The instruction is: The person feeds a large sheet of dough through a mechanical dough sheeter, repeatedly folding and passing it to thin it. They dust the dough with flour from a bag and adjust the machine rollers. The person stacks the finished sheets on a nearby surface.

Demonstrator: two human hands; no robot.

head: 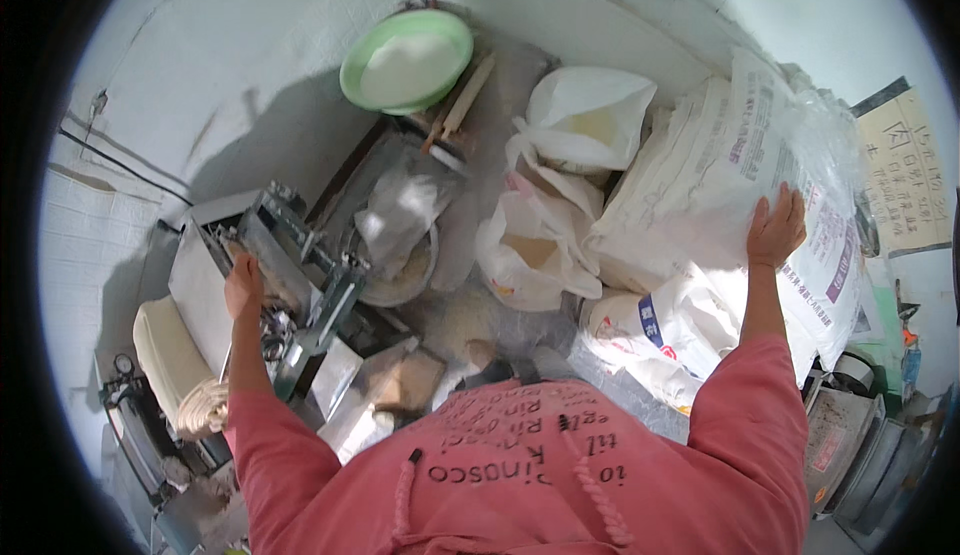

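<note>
My left hand [244, 285] is at the near edge of a metal roller machine [289, 255], its fingers curled; whether they grip something there cannot be told. Beside that forearm, a thick roll of pale dough sheet [176, 363] lies on the machine's left side. My right hand [777, 226] rests with fingers extended on a stack of large white printed sacks [697, 172], holding nothing. Between the hands, open white sacks [525, 258] hold pale, powdery or grainy contents. A round metal basin [397, 285] with a crumpled clear plastic bag [401, 217] over it stands right of the machine.
A green basin of white powder [409, 101] stands at the back, beside wooden rolling pins [469, 97]. A white printed bag [667, 330] lies below the sacks. A cardboard sign with handwriting [904, 172] is at far right, above metal boxes [840, 435]. A cable [124, 165] runs along the left wall.
</note>
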